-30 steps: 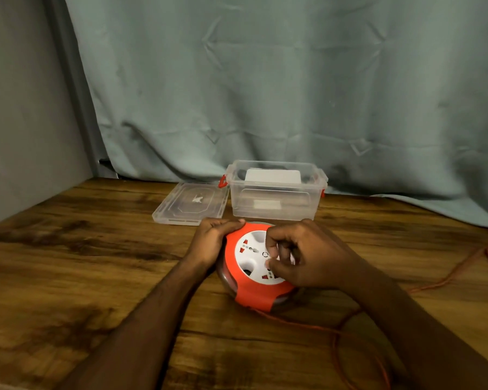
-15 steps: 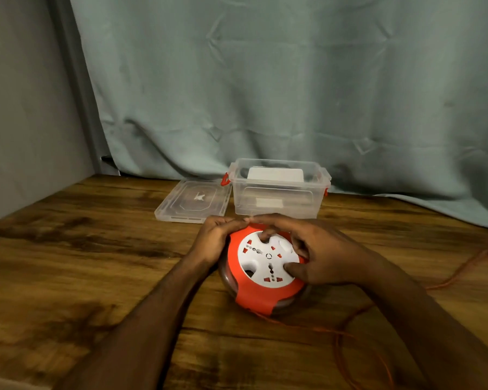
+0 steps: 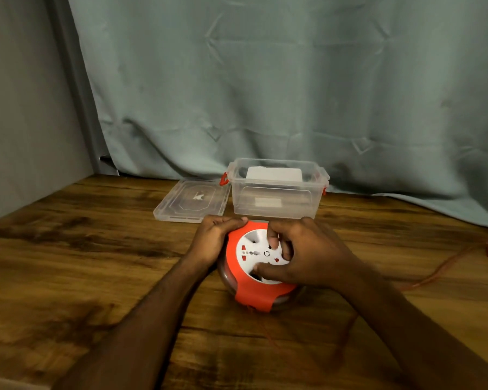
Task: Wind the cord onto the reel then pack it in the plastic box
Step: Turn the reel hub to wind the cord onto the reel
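Observation:
An orange cord reel (image 3: pixel 251 291) with a white socket face lies flat on the wooden table. My left hand (image 3: pixel 213 242) grips its left rim. My right hand (image 3: pixel 307 254) lies on the white face, fingers and thumb pressed into its recesses. The thin orange cord (image 3: pixel 440 267) leaves the reel's front edge, loops over the table near me and runs off to the right. Behind the reel stands the clear plastic box (image 3: pixel 276 204), open, with red latches and a white item inside.
The box's clear lid (image 3: pixel 192 201) lies flat to the left of the box. A grey-green curtain (image 3: pixel 293 94) hangs along the table's back edge and a grey wall (image 3: pixel 26 108) closes the left side. More cord is bunched at the far right edge.
My right hand has turned on the white face, its fingers moving from the top round to the right side and bottom. The left hand keeps its hold on the rim.

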`<state>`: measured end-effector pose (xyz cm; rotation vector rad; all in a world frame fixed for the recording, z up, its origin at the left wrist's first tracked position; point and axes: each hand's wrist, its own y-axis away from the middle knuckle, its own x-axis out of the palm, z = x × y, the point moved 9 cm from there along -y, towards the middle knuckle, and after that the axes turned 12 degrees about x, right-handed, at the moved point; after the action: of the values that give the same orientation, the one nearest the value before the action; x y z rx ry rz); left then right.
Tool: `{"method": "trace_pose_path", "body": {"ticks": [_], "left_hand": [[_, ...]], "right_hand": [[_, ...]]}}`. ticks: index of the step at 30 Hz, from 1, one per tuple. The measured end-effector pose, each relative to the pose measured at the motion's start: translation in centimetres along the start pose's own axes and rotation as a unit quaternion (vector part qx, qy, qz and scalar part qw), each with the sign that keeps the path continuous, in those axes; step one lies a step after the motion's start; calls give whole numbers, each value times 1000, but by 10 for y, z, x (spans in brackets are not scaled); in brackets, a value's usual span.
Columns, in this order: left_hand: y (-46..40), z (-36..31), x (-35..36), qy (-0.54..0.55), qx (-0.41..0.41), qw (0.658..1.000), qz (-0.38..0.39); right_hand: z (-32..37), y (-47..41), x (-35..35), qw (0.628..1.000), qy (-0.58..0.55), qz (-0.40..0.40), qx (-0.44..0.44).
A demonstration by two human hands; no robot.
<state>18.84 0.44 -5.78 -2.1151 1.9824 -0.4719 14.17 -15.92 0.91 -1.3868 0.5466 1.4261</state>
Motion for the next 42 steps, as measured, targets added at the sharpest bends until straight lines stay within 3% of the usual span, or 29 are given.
{"method": "trace_pose_path", "body": {"ticks": [3, 9, 16, 24, 34, 42], "left_hand": [[0, -1, 1, 3, 2, 1000, 7], [-2, 0, 0, -3, 8, 1000, 0], [-1, 0, -2, -10, 8, 1000, -6], [1, -4, 2, -12, 4, 1000, 6], [0, -1, 2, 16, 2, 1000, -9], [0, -3, 2, 12, 11, 1000, -3]], "right_hand": [[6, 2, 3, 999, -6, -34, -9], [11, 5, -5, 998, -41, -25, -51], [-4, 1, 8, 993, -57, 95, -39], [-9, 1, 9, 989, -71, 124, -28], [-3, 0, 6, 999, 5, 25, 22], [8, 2, -3, 998, -41, -37, -9]]}}
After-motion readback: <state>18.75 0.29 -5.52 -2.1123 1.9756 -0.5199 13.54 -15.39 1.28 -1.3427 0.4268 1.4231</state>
